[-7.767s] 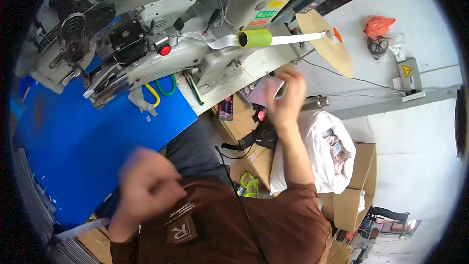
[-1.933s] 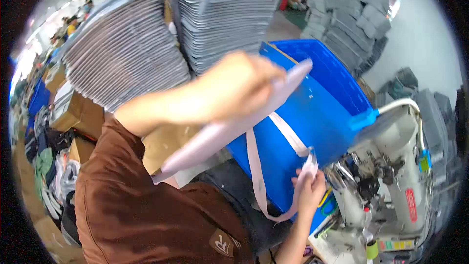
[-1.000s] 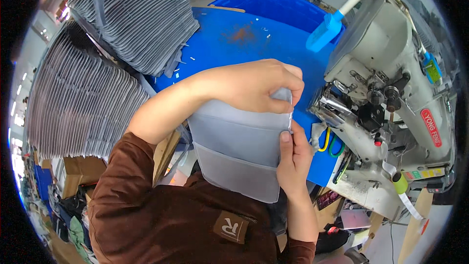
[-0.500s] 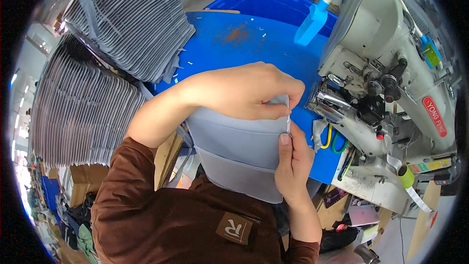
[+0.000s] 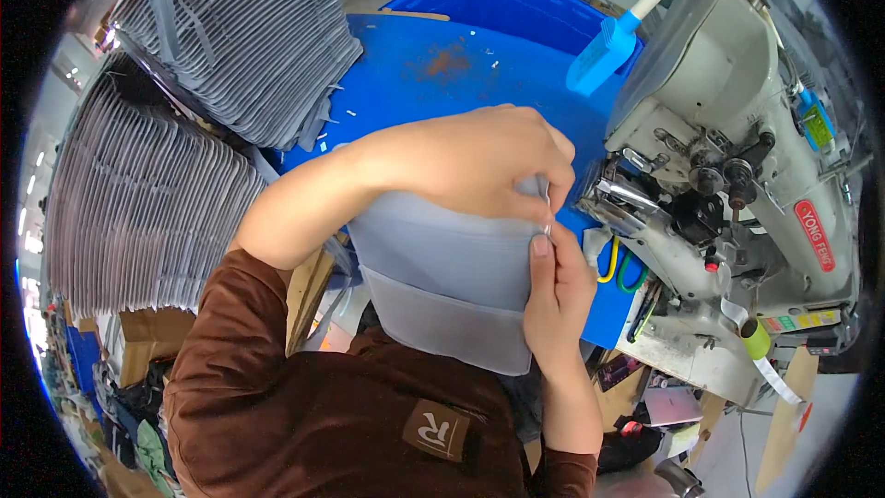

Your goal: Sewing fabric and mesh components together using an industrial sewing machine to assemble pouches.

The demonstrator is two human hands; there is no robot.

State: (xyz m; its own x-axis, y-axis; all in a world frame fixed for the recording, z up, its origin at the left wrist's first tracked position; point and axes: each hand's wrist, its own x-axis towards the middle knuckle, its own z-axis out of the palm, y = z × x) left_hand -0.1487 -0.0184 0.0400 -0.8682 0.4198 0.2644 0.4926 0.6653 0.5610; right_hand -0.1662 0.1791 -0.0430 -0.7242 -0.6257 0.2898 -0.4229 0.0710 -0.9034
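Item under inspection: a flat, roughly rectangular grey fabric panel (image 5: 433,295) with layered, pocket-like sections across its face. It is held in front of the wearer's brown cloth shirt (image 5: 341,415), between the body and the smooth blue flat-topped counter (image 5: 406,74). The left hand (image 5: 493,161) reaches across the upper part, its fingers pinching the panel near the upper right corner. The right hand (image 5: 560,295) sits directly below, its fingers grasping the right side edge with the thumb on the visible face. The two grips nearly meet. The left hand covers much of the upper edge, so exact finger placement there cannot be confirmed.

Handling assessment: the panel appears light and moderately stiff, as it keeps a broadly flat shape while gripped at one side. Its face looks smooth and may slip under a loose hold; the layers could shift against one another. It does not seem fragile, though the thin edge might crease under hard pressure. The right edge near the corner is judged the soundest hold, provided all layers are caught together.

Surroundings: a pale grey metal sewing machine (image 5: 710,74) at right; two tall, leaning stacks of thin grey pieces (image 5: 244,46) at left
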